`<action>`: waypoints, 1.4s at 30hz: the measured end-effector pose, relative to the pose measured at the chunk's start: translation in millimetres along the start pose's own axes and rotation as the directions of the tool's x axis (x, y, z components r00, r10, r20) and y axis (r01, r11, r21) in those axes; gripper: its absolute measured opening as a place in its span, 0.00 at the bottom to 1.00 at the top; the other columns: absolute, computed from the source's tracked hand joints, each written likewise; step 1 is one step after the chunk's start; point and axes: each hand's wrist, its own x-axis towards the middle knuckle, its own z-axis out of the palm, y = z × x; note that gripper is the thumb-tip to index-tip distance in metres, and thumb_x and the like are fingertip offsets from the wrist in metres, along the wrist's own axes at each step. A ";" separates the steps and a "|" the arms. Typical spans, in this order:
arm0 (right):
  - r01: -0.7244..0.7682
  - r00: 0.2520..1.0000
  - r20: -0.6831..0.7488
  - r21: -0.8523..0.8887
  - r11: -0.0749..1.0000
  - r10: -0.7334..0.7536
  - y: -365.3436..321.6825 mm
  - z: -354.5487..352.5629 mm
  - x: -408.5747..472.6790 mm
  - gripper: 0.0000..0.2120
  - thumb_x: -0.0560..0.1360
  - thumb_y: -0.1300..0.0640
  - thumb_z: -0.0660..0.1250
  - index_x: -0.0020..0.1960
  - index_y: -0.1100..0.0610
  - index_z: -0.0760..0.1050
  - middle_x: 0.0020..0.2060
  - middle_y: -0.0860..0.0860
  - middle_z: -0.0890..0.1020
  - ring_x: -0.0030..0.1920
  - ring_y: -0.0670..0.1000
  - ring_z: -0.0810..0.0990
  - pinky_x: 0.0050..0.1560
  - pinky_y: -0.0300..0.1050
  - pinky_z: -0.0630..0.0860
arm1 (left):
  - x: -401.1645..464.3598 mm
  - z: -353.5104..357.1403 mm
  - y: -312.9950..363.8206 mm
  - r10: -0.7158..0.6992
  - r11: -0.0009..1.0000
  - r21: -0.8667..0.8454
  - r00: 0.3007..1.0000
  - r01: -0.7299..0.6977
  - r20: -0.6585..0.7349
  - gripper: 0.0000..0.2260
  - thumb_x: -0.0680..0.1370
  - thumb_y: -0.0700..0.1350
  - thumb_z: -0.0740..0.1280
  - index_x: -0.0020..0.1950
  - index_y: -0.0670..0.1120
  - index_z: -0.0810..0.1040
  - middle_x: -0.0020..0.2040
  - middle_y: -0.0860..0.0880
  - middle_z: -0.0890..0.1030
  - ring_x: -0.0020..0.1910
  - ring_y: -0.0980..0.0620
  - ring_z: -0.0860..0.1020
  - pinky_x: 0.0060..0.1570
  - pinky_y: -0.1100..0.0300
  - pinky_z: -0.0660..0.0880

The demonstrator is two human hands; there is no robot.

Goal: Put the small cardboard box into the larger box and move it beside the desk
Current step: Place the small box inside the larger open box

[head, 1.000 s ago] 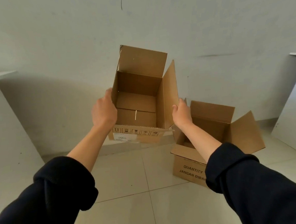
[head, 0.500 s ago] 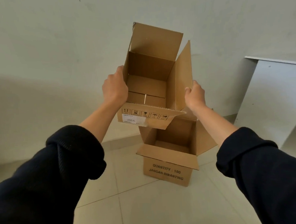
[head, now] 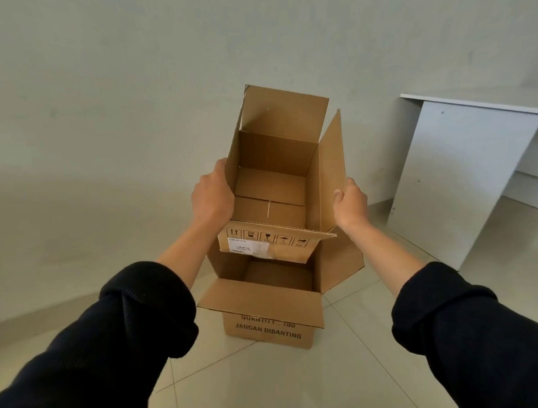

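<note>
I hold the small cardboard box (head: 273, 185) in the air with both hands, its flaps open and its inside empty. My left hand (head: 211, 197) grips its left wall and my right hand (head: 350, 204) grips the edge of its right flap. It hangs directly above the larger box (head: 269, 325), which stands open on the tiled floor with "JANGAN DIBANTING" printed on its front. The small box's bottom is just over the larger box's opening and hides most of its inside.
A white desk (head: 465, 168) stands against the wall to the right, with floor between it and the boxes. A plain wall runs behind. Pale floor tiles (head: 271, 387) lie in front of the larger box.
The small box has come down and to the right, from beside the larger box to directly above its opening. The view has turned right, bringing the desk closer.
</note>
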 end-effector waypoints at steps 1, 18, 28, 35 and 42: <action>-0.007 1.000 -0.001 -0.010 1.000 0.007 5.1 3.0 1.9 0.21 0.82 0.60 0.54 0.75 0.60 0.59 0.69 0.59 0.72 0.69 0.60 0.71 0.67 0.51 0.70 | -0.7 7.8 -1.4 -0.003 1.000 -0.009 1.000 0.003 0.011 0.23 0.79 0.33 0.56 0.73 0.48 0.64 0.54 0.37 0.82 0.50 0.36 0.81 0.48 0.44 0.79; -0.097 0.988 0.110 -0.115 0.989 0.110 98.8 80.1 7.9 0.18 0.82 0.61 0.54 0.71 0.63 0.63 0.57 0.62 0.80 0.58 0.60 0.79 0.56 0.52 0.77 | -30.7 115.8 -45.0 -0.129 0.991 0.060 0.972 0.119 0.199 0.25 0.79 0.34 0.59 0.74 0.50 0.61 0.44 0.43 0.84 0.36 0.45 0.82 0.39 0.46 0.83; 0.033 0.953 0.303 -0.082 0.996 -0.007 130.1 117.9 27.9 0.33 0.81 0.58 0.59 0.78 0.54 0.44 0.74 0.56 0.63 0.69 0.56 0.71 0.64 0.47 0.72 | -29.3 164.0 -71.2 -0.123 0.992 0.013 0.953 0.125 0.276 0.26 0.80 0.33 0.57 0.77 0.49 0.57 0.62 0.42 0.78 0.46 0.46 0.81 0.46 0.48 0.82; 0.191 0.924 0.377 -0.298 0.935 -0.068 141.3 143.5 40.6 0.31 0.79 0.54 0.61 0.78 0.53 0.50 0.77 0.53 0.57 0.78 0.57 0.51 0.76 0.58 0.51 | -34.5 190.1 -65.9 -0.042 0.988 0.155 0.922 -0.019 0.384 0.23 0.82 0.39 0.56 0.77 0.47 0.57 0.71 0.44 0.70 0.72 0.46 0.67 0.76 0.46 0.53; 0.331 0.902 0.425 -0.572 0.751 -0.074 161.1 145.0 44.8 0.28 0.79 0.54 0.61 0.76 0.53 0.56 0.77 0.56 0.56 0.78 0.60 0.47 0.73 0.66 0.39 | -58.0 209.8 -69.8 -0.014 0.988 0.137 0.850 -0.069 0.527 0.20 0.81 0.39 0.58 0.73 0.47 0.65 0.71 0.46 0.70 0.73 0.48 0.66 0.77 0.45 0.52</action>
